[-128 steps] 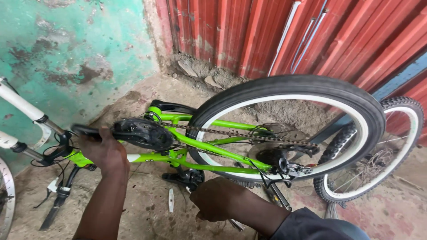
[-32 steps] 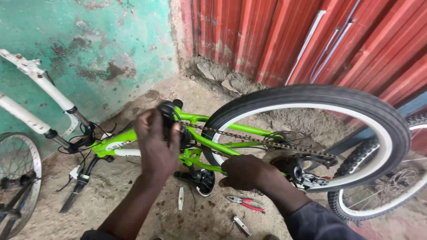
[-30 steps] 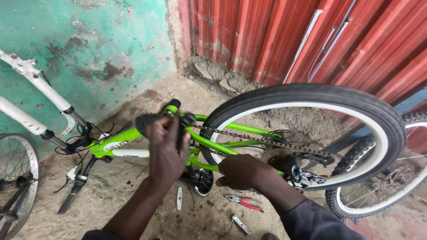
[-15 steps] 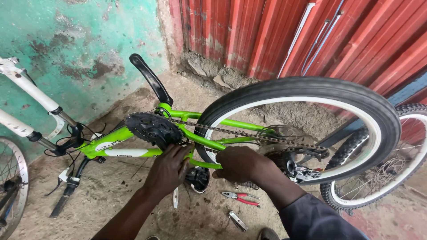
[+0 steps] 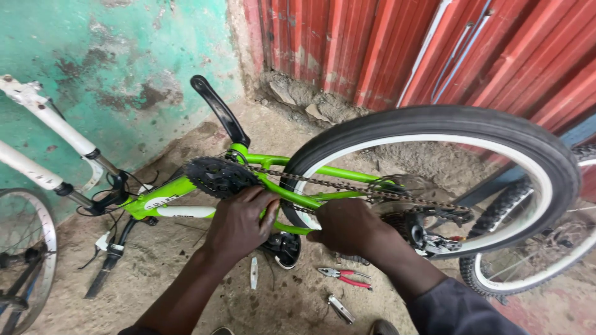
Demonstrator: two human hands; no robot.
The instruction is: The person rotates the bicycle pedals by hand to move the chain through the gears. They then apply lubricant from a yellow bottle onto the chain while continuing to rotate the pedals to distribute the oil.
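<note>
frame [image 5: 282, 186]: bright green
tyre [image 5: 447, 121]: black, white rim
crank [image 5: 218, 110]: black
pliers [image 5: 345, 276]: red handles
wall [image 5: 112, 56], upper left: patchy teal
sheeting [image 5: 385, 43], upper right: red, ribbed

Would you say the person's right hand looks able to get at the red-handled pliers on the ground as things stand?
Probably yes. The right hand grips the green frame just above the red-handled pliers, and only bare ground shows between them; it would have to release the frame first.

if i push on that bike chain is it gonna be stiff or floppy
Probably floppy sideways: the chain is a run of small links, and its lower stretch seems to sag. It looks dark, so likely greasy and slippery. Pushed along its length, it would probably turn the chainring and the rear wheel, which sits up off the ground.
</note>
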